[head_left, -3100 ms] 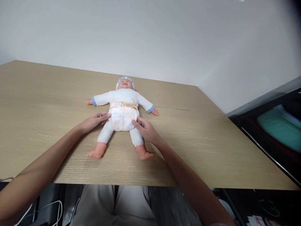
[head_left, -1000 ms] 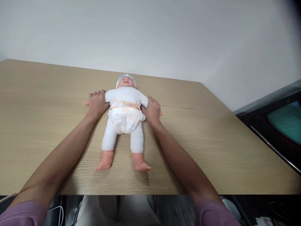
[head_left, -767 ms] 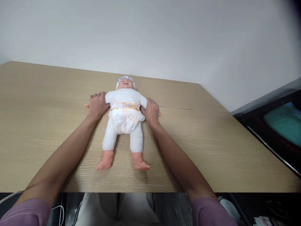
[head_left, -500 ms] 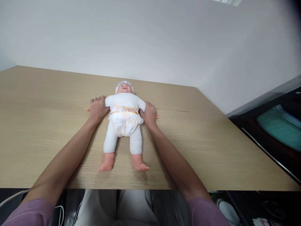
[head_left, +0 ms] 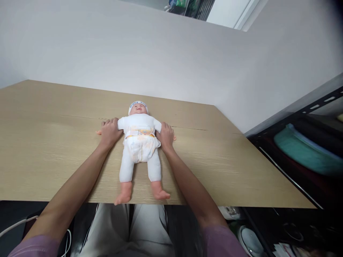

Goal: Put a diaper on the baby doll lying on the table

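A baby doll (head_left: 138, 123) lies on its back on the wooden table, head away from me and feet near the front edge. It wears a white cap with blue lettering and a white diaper (head_left: 141, 147) fastened at the waist. My left hand (head_left: 110, 131) is closed around the doll's arm on the left, whose small fingers stick out past mine. Around the arm on the right my right hand (head_left: 166, 135) is closed too, with the doll's hand just showing beyond it. My thumbs lie close to the doll's sides.
The table (head_left: 214, 160) ends at a pale wall behind. At the right stands a dark shelf rack with a folded teal cloth (head_left: 305, 146). Below the table edge are a white cable (head_left: 18, 225) at left and a round lidded item (head_left: 250, 241) at right.
The camera view has shifted, bringing a wall opening into sight at the top. The doll's feet now sit closer to the table's front edge. Both hands keep their hold on its arms.
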The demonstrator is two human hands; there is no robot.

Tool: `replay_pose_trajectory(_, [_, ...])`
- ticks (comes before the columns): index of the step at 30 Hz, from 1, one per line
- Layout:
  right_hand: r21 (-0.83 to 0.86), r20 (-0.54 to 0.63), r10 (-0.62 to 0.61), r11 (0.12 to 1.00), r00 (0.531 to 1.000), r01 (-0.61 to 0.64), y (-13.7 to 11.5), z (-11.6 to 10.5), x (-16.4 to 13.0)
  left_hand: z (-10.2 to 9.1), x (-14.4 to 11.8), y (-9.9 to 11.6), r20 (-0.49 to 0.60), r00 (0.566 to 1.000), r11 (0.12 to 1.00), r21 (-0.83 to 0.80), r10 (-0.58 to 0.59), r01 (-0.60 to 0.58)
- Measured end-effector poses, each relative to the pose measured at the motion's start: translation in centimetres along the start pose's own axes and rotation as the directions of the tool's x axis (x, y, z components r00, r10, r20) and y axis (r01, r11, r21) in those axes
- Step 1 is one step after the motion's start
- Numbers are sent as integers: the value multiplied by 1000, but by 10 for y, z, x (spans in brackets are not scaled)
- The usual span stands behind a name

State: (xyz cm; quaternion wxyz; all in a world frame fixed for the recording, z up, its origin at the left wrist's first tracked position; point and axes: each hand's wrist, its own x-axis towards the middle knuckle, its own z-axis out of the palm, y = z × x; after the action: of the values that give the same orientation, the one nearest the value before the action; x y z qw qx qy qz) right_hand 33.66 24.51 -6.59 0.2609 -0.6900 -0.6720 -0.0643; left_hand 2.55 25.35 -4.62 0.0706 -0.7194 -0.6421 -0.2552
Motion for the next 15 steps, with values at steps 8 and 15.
replay_pose_trajectory(8, [20,29,9,1000,1000,-10,-4,-19,-28,-24,-34,8,-13,1000,999,35,5,-4])
replay_pose_trajectory(15, [39,66,-23,999,998,20,-4,-42,-70,-56,-86,20,-12,1000,999,45,-8,9])
